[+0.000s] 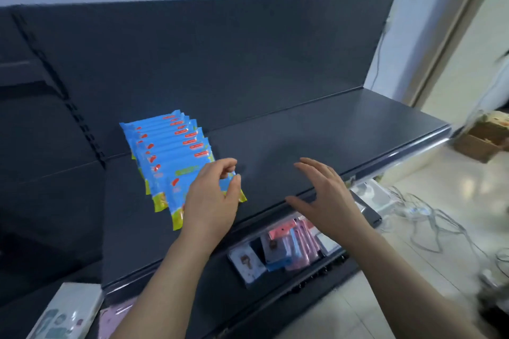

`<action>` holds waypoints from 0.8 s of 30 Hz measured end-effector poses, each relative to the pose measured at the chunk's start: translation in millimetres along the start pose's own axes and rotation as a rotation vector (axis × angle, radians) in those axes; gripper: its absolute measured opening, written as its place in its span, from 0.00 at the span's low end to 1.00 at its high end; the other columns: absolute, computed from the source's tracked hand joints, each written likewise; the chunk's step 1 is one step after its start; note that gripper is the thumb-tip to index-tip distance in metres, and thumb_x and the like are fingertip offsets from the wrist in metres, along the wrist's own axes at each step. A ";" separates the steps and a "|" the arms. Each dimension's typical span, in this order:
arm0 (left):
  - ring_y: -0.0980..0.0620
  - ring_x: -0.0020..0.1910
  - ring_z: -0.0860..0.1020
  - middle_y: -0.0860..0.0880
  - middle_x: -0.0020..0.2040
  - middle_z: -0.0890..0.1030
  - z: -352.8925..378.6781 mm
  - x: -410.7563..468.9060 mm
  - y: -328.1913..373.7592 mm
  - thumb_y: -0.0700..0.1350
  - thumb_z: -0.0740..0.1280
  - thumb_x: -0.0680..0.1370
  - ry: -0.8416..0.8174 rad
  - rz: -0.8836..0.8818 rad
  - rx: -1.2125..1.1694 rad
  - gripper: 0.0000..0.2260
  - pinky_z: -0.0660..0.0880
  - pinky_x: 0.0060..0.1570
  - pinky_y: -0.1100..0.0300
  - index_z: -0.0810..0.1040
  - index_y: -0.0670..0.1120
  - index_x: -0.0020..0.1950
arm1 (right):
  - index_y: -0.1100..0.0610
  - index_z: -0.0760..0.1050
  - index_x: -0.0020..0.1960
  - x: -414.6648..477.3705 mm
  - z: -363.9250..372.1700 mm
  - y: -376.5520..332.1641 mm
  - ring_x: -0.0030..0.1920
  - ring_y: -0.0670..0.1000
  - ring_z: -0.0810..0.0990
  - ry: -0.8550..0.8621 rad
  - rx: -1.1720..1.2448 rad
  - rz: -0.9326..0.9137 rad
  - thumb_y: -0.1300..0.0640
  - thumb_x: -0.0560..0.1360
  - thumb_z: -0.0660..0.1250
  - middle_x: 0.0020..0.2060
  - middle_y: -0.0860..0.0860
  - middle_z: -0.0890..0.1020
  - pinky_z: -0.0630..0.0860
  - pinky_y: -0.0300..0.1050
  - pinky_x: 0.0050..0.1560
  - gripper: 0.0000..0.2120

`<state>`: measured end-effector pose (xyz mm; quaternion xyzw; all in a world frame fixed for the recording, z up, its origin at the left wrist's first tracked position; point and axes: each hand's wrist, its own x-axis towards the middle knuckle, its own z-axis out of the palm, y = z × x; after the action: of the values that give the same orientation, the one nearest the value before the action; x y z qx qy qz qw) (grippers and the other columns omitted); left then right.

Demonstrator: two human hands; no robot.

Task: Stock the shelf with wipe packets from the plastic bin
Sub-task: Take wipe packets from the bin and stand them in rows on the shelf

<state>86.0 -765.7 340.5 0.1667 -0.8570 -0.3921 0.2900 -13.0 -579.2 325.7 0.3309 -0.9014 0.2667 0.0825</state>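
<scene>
- The left hand point(212, 195) has its thumb and forefinger curled round the right end of the front packet point(178, 194). They pinch it lightly, and a strip of blue wrapper shows between the fingertips.
- The right hand point(325, 195) holds nothing. Its fingers are spread and nearly straight, palm turned toward the left hand, and it hovers over the front edge of the shelf point(330, 129), well apart from the packets.
- The front packet lies flat on the shelf near its front lip, blue with a yellow-green end pointing toward the camera.
- It is the nearest of the wipe packets point(170, 140), which run in one overlapping row back toward the dark back panel point(220, 49). Each packet is partly covered by the one in front of it.
- The row sits on the left part of the shelf.
- Under the shelf, a lower shelf point(366, 212) carries small carded goods point(275, 248) in pink, blue and white.
- To the right, cables point(429, 217) trail over the pale floor point(454, 181), and a cardboard box point(484, 143) stands farther back.
</scene>
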 end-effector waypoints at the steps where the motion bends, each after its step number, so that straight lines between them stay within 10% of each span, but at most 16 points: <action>1: 0.60 0.52 0.75 0.56 0.53 0.77 10.8 -1.7 9.1 0.43 0.65 0.78 -0.026 0.035 0.002 0.11 0.71 0.56 0.64 0.76 0.49 0.60 | 0.50 0.65 0.71 -9.5 -7.1 10.2 0.72 0.48 0.61 0.014 -0.015 0.041 0.46 0.73 0.69 0.71 0.46 0.66 0.58 0.46 0.71 0.30; 8: 0.62 0.51 0.75 0.55 0.54 0.77 106.2 -25.8 81.4 0.43 0.66 0.77 -0.272 0.209 -0.048 0.12 0.68 0.51 0.75 0.77 0.48 0.60 | 0.50 0.71 0.66 -96.7 -72.0 83.2 0.67 0.52 0.69 0.152 -0.050 0.301 0.49 0.72 0.70 0.67 0.47 0.73 0.64 0.50 0.69 0.24; 15: 0.52 0.51 0.78 0.51 0.52 0.79 228.6 -96.9 161.4 0.42 0.66 0.76 -0.539 0.350 -0.077 0.10 0.75 0.54 0.55 0.78 0.46 0.57 | 0.51 0.70 0.68 -225.0 -131.2 182.1 0.68 0.52 0.68 0.201 -0.132 0.606 0.49 0.73 0.69 0.67 0.49 0.72 0.62 0.46 0.69 0.24; 24: 0.55 0.52 0.76 0.53 0.55 0.78 380.1 -234.1 245.9 0.44 0.66 0.77 -0.911 0.468 -0.033 0.12 0.71 0.53 0.62 0.76 0.48 0.60 | 0.55 0.72 0.66 -416.9 -188.8 288.7 0.66 0.54 0.71 0.243 -0.168 0.971 0.52 0.72 0.70 0.65 0.53 0.74 0.65 0.49 0.68 0.24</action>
<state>14.7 -270.3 244.4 -0.2220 -0.9045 -0.3630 -0.0301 116.8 -63.4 226.4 -0.1675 -0.9535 0.2377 0.0797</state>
